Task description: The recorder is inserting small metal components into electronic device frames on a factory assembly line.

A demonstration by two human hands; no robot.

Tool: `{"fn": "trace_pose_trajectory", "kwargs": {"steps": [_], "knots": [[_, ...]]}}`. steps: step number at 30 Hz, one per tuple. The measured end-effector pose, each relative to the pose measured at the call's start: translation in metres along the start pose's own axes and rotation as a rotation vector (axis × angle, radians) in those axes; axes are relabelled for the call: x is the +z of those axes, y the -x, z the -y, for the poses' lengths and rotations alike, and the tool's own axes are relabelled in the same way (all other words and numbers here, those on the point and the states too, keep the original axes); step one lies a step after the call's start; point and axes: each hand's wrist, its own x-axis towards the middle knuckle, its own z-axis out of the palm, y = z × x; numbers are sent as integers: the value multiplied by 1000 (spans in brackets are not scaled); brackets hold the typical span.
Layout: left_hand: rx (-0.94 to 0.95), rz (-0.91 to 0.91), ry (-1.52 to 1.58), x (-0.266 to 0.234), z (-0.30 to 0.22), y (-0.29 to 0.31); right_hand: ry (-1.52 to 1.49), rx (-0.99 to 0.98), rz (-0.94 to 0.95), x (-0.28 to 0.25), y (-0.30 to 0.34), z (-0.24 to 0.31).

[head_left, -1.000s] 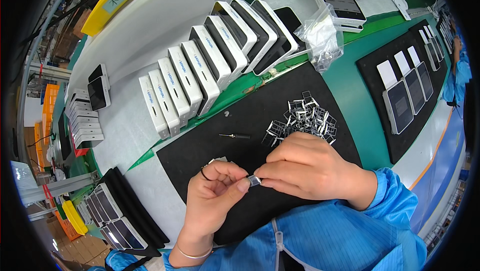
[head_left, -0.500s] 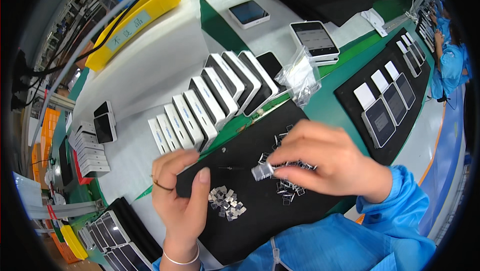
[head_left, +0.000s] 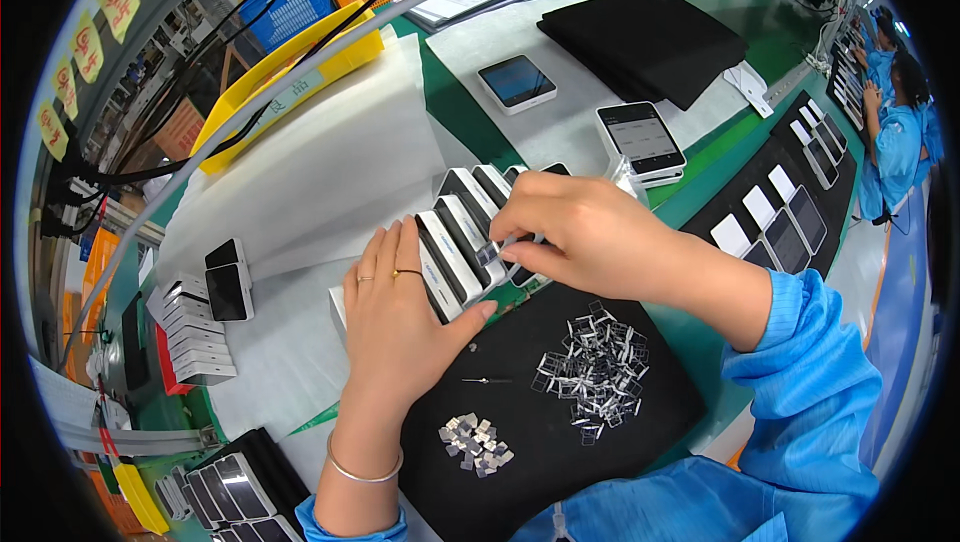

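Note:
Several white handheld devices (head_left: 447,254) with dark screens stand on edge in a slanting row. My left hand (head_left: 395,337) lies over the near end of this row, fingers stretched out and thumb spread apart. Against the end face of one device, my right hand (head_left: 580,237) pinches a small silvery card tray (head_left: 488,254). Whether the tray is inside a slot cannot be told. On the black mat (head_left: 520,332) lie a heap of small metal-framed card trays (head_left: 595,367) and a smaller heap of small silvery cards (head_left: 476,444). A thin pin tool (head_left: 485,380) lies between the hands and the heaps.
Farther back are a lone white device (head_left: 517,83), two stacked devices (head_left: 642,142) and folded black cloth (head_left: 650,42). A yellow bin (head_left: 290,82) stands back left. More devices (head_left: 200,332) stand left; others lie on a mat (head_left: 735,212) at right, where people sit beyond.
My right hand has gone up and left from above the tray heap to the device row with the small tray. My left hand has come down onto the row. The view has shifted.

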Motion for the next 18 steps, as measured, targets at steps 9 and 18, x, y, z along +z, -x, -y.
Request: {"fn": "trace_pose_trajectory", "kwargs": {"steps": [9,18], "knots": [[-7,11,-48,0,2,2,56,-104,17,14,-15,-6],[-52,115,-96,-12,13,12,101,-207,61,25,-18,6]]}}
